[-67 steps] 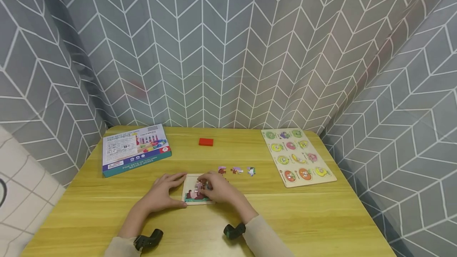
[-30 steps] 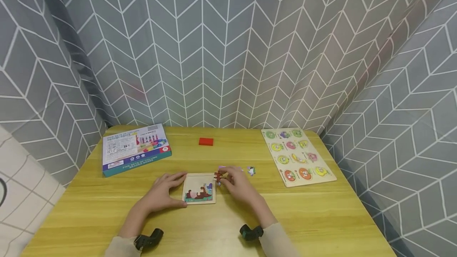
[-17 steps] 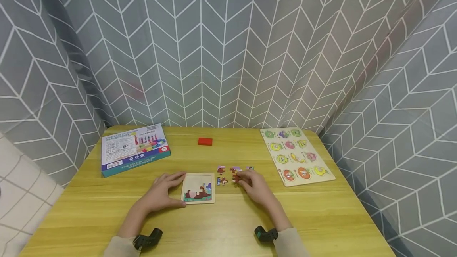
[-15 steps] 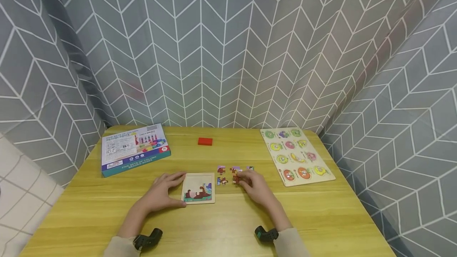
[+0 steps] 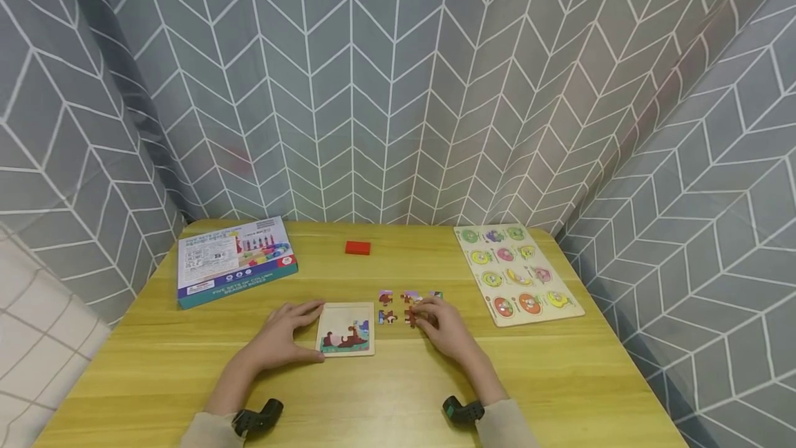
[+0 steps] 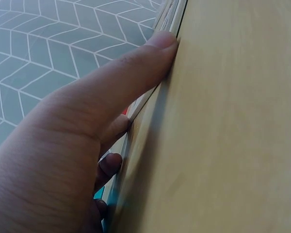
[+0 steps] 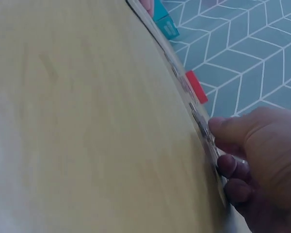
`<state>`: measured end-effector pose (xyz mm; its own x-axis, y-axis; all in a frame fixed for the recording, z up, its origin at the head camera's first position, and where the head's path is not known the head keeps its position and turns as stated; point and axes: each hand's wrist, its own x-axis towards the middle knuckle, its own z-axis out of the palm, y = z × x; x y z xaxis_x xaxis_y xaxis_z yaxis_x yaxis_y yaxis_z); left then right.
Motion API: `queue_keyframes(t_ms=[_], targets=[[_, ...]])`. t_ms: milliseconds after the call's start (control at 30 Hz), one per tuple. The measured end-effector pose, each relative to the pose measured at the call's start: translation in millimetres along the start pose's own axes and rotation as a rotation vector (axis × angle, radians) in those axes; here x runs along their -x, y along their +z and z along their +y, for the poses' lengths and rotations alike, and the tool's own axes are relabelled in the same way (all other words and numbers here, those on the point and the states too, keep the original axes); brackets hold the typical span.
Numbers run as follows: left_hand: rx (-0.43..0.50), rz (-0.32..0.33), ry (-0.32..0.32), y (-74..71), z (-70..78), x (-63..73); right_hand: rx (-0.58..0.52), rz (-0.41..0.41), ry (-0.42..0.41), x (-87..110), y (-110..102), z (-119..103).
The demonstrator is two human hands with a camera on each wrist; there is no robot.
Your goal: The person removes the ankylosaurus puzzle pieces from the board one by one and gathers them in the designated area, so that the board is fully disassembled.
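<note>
The left hand (image 5: 282, 337) holds a small wooden puzzle tray (image 5: 336, 314) by its left side, forefinger at the far corner and thumb at the near one. Joined pieces (image 5: 346, 341) of a brown animal picture fill the tray's near and right parts; its upper left shows bare wood. Right of the tray, the right hand (image 5: 446, 327) pinches a brown puzzle piece (image 5: 410, 317) low at the table, thumb and forefinger at its right edge. Loose pieces lie around it: a blue-and-brown piece (image 5: 387, 317), a brown-and-purple piece (image 5: 385, 297), and others partly behind the fingers.
A flat cardboard box (image 5: 236, 261) lies at the back left. A red block (image 5: 357, 247) sits at the back middle. On the right lies a wooden fruit-and-vegetable puzzle board (image 5: 519, 275). Grey patterned curtains (image 5: 373, 88) enclose the table (image 5: 398, 399).
The right hand has moved from over the tray to the right, carrying a brown piece out to the loose pieces. The left hand has stayed on the tray.
</note>
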<state>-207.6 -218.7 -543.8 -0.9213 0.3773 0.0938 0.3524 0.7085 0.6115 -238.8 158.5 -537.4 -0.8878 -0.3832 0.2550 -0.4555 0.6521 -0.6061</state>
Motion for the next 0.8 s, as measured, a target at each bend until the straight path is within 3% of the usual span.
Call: queue_keyframes(t_ms=[133,333,567,800], targets=[[0.009,-0.002,-0.003,-0.2,0.2,-0.1,-0.033,0.009,0.022,-3.6,-3,-5],[0.01,-0.008,-0.005,-0.9,1.0,0.1,-0.07,0.002,0.025,-16.1,-1,-31],[0.003,-0.004,-0.01,-0.1,-1.1,-1.2,-0.056,-0.117,-0.031,-32.8,22,-55],[0.003,-0.003,-0.015,0.2,-1.0,0.3,-0.011,-0.225,-0.064,-32.1,44,-66]])
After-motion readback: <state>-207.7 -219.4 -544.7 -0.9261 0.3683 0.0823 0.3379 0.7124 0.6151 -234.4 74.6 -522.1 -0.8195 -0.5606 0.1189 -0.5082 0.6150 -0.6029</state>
